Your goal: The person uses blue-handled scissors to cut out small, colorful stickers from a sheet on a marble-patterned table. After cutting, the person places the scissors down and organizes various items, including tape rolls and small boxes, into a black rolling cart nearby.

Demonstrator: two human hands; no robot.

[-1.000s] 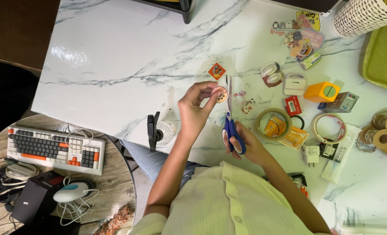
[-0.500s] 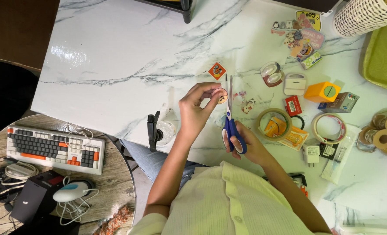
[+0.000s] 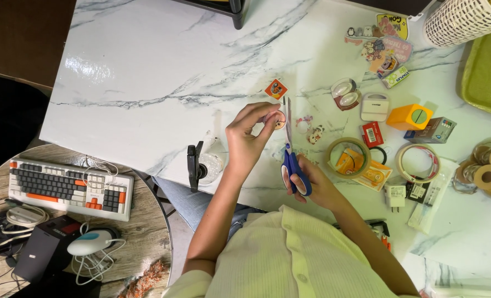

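Note:
My left hand (image 3: 249,139) pinches a small round sticker cut-out (image 3: 279,118) between thumb and fingertips, held just above the white marble table (image 3: 146,72). My right hand (image 3: 314,182) grips blue-handled scissors (image 3: 291,157), whose blades point away from me and meet the cut-out's right edge. A small orange square sticker (image 3: 276,88) lies on the table just beyond the blades. Tiny paper cut-outs (image 3: 310,129) lie to the right of the scissors.
Tape rolls (image 3: 416,161), an orange sharpener box (image 3: 410,116), sticker sheets (image 3: 383,47), a white basket (image 3: 461,19) and a green tray (image 3: 486,72) crowd the right side. A black clamp (image 3: 193,165) grips the table's near edge. A keyboard (image 3: 69,187) and mouse (image 3: 88,243) sit on a round wooden table at left.
Both hands hold nearly the same pose; the cut-out has turned slightly in my left fingers against the scissor blades.

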